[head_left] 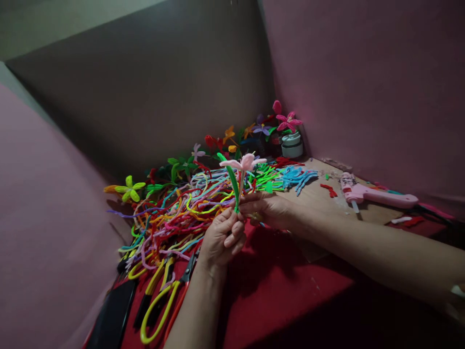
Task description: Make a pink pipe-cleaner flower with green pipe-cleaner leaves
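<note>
A pale pink pipe-cleaner flower (244, 164) stands upright above my hands, with a long green leaf (233, 180) beside its stem. My left hand (225, 233) pinches the stem's lower end, its fingers curled. From the right, my right hand (264, 208) closes its fingertips on the stem just above the left one. Green wrapping shows where the leaf meets the stem; the exact contact of the right fingertips is partly hidden. Behind the hands lies a big heap of coloured pipe cleaners (174, 213).
Scissors with yellow handles (160, 310) and a black phone-like slab (111, 315) lie at lower left. A pink glue gun (378, 195) rests on a board at right. Finished flowers (288, 121) line the back near a white jar (292, 145). Pink walls stand on both sides.
</note>
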Motion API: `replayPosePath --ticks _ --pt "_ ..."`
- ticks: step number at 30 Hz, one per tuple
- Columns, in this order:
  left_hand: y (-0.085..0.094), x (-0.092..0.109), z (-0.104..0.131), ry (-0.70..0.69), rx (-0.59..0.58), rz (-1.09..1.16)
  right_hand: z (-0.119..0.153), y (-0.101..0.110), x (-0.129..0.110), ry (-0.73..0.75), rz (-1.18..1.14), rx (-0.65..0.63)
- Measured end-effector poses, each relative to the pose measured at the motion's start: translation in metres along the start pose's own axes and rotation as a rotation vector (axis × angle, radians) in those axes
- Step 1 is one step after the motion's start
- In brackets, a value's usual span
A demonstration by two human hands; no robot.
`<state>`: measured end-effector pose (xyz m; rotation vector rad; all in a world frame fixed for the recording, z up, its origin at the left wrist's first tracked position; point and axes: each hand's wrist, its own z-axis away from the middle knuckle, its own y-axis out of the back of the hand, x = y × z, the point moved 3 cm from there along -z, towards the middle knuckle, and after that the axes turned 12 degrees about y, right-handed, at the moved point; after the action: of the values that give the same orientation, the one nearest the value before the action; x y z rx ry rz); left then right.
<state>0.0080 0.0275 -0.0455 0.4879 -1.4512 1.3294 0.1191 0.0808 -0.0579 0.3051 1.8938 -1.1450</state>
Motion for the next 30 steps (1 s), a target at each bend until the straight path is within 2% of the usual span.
replayPosePath --ticks 3,7,12,14,16,18,21,25,30 --pt "-0.001 0.0 0.001 0.008 0.009 -0.029 0.001 -0.002 0.0 -0.008 0.017 -0.022" --pt "-0.005 0.005 0.001 -0.044 0.13 -0.171 0.001 -0.007 -0.006 0.106 0.051 0.016" --pt "-0.011 0.01 0.002 -0.305 0.494 -0.641 0.0 -0.008 -0.005 0.241 0.091 -0.04" --pt "-0.01 0.009 0.004 -0.397 0.623 -0.786 0.001 -0.007 -0.004 0.262 0.092 -0.015" --pt "-0.009 0.007 0.005 -0.476 0.694 -0.913 0.002 -0.006 -0.003 0.264 0.105 0.031" --pt "-0.007 0.007 0.006 -0.537 0.718 -0.993 0.003 -0.007 -0.003 0.268 0.126 0.073" --pt "-0.005 0.008 0.007 -0.558 0.718 -0.992 0.004 -0.01 -0.005 0.291 0.134 0.045" --pt "-0.006 0.011 0.007 -0.456 0.694 -0.842 0.005 -0.013 -0.008 0.282 0.253 -0.003" --pt "-0.007 0.01 0.004 -0.359 0.572 -0.569 0.008 -0.014 -0.011 0.333 0.3 -0.085"
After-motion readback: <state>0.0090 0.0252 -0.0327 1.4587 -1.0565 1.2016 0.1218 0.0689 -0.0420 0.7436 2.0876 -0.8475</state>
